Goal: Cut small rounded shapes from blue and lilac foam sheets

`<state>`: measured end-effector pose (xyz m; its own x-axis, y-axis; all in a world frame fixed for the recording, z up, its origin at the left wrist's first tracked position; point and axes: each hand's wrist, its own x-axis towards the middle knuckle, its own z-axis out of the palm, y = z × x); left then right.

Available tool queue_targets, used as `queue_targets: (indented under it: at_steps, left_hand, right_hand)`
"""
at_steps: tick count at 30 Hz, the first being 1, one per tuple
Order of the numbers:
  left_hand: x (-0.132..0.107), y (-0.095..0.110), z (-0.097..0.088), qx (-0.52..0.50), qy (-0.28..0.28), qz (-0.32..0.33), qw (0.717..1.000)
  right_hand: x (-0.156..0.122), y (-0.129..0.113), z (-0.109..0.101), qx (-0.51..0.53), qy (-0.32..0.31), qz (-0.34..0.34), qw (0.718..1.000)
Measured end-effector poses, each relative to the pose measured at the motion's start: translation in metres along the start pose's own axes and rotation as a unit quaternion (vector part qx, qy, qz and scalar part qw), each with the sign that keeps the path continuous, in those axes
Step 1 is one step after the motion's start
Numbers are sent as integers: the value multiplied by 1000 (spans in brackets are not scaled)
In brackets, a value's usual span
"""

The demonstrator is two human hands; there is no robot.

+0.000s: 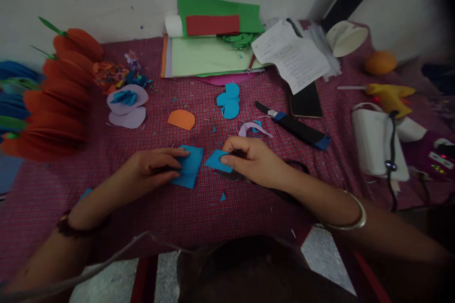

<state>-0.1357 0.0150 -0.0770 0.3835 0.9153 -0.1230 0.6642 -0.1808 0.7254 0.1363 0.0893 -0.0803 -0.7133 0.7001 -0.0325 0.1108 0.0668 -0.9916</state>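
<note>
My left hand [156, 168] is closed at the left edge of a blue paper square [192, 165], fingers over it and thumb at its lower side. Between thumb and fingers, my right hand [249, 158] pinches a smaller folded piece of blue paper [218, 160]. A dark object partly shows beneath this hand; I cannot make out what it is. Beyond the hands lie an orange paper piece [181, 119], a blue petal-shaped cutout [229, 101] and a curved lilac strip [254, 128]. A small blue scrap [222, 197] lies nearer me.
A box cutter [298, 129] lies right of the cutouts, its blade towards the middle. Farther right are a yellow glue gun [389, 94] and a white pouch [377, 142]. Orange paper pumpkins [60, 99] stand left. Coloured sheets [199, 57] and a written page [291, 57] lie behind.
</note>
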Motion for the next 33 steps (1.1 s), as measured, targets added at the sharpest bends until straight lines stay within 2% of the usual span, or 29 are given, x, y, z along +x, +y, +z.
queue_targets:
  at_steps: [2,5,7,9,11,13,15,17,18,20,22,23,25,27,29,31,33]
  left_hand:
    - [3,3,-1,-34,43,-27,998]
    - [8,18,-5,-16,154,-34,987]
    - [11,31,-6,31,231,6,972]
    - [13,42,-4,94,276,61,954]
    - [13,48,1,167,270,128,939]
    - [10,50,9,228,220,212,924]
    - [6,49,17,263,164,272,911]
    - [3,47,25,266,129,286,912]
    - [3,46,29,253,132,279,917]
    - [6,46,36,195,183,234,935]
    - [12,47,41,97,252,150,951]
    - [16,48,43,41,270,109,956]
    - [22,50,45,-55,258,59,963]
    - [25,52,44,-102,221,52,968]
    - [25,53,42,-116,208,51,970]
    - [25,54,40,-131,220,38,966]
    - [25,55,39,-151,241,17,959]
  right_hand:
    - [0,-1,0,0,5,1,1000]
    - [-1,-2,2,43,-2,19,999]
    - [-2,-1,3,130,-11,52,990]
    - [-2,2,3,248,-18,98,964]
    - [-1,4,2,355,-23,134,925]
    - [0,5,1,418,-27,146,896]
    - [2,4,-1,425,-16,134,895]
    - [4,3,-2,384,10,111,917]
    - [4,3,-3,354,23,98,930]
    - [5,1,-3,291,36,75,953]
    - [4,0,-2,240,30,60,968]
    - [3,-1,-1,220,23,55,974]
    - [2,-2,0,195,12,52,979]
    - [1,-2,2,183,2,59,981]
    - [1,-1,3,179,-4,71,981]
    - [3,1,3,187,17,80,979]
    - [5,4,2,199,75,78,974]
